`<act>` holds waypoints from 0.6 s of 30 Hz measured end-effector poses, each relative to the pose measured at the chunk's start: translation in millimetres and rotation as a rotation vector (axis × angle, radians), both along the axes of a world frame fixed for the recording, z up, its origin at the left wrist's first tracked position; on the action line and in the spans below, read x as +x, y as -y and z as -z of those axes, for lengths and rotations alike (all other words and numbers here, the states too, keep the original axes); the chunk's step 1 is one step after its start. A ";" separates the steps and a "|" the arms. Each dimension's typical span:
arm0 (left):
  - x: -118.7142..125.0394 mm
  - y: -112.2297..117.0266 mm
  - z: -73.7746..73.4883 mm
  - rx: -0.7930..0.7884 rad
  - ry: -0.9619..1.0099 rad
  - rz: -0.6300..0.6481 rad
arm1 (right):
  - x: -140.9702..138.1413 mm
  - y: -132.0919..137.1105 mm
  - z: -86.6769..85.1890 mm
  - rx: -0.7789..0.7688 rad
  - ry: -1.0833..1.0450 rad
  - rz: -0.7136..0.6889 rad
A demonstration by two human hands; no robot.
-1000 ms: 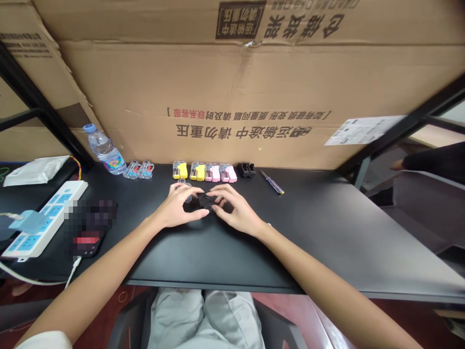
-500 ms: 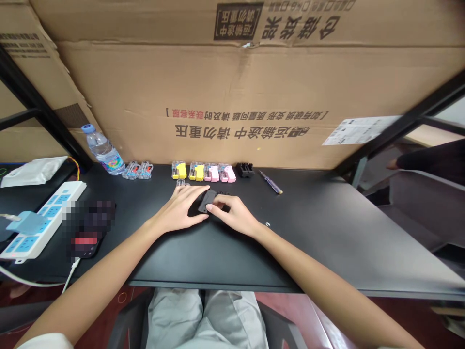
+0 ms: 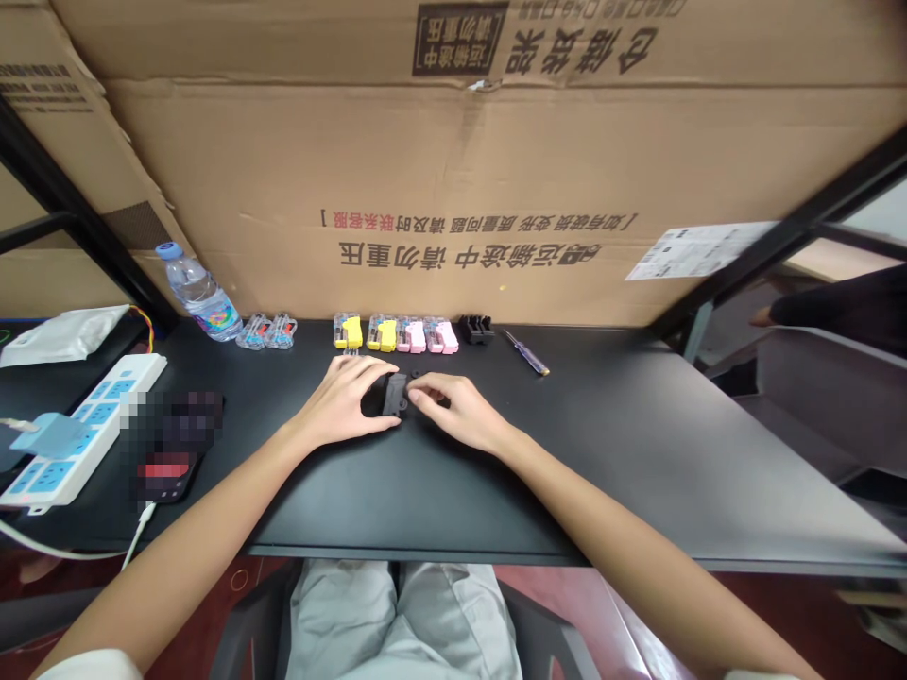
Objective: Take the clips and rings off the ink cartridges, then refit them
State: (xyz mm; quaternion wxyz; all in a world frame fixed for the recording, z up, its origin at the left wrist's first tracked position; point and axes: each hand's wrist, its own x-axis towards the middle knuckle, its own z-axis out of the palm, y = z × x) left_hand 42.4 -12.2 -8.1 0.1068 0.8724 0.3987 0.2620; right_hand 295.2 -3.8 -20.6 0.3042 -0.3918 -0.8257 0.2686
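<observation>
My left hand (image 3: 349,401) holds a small black plastic part (image 3: 395,395) near the middle of the desk, thumb at its near end and fingers at its far end. Close against the part's right side is my right hand (image 3: 459,411), its thumb and fingers curled into a pinch; whatever lies between the fingertips is too small to make out. Small dark pieces (image 3: 417,374) sit just behind the right fingertips. Beyond the left fingers, a clear plastic piece (image 3: 350,352) is partly hidden.
Along the back stand yellow cases (image 3: 383,334), pink cases (image 3: 411,335), a black slotted holder (image 3: 477,330) and clear pieces (image 3: 281,331). A screwdriver (image 3: 528,354) lies to the right. Leftward are a water bottle (image 3: 202,295), a phone (image 3: 174,453) and a power strip (image 3: 77,434).
The black part has turned from a slant to nearly straight. My right fingertips have drawn back from over it to its right side. The view has shifted slightly.
</observation>
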 end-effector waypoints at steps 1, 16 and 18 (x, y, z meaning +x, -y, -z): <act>-1.1 -1.2 0.6 0.006 0.003 -0.022 | 3.9 -3.0 0.3 0.042 0.010 0.036; -5.7 -9.4 11.4 0.021 0.026 -0.152 | 2.2 1.4 5.0 0.174 0.166 -0.198; -5.4 -9.1 11.2 0.026 0.029 -0.151 | 1.9 3.0 4.0 0.200 0.176 -0.209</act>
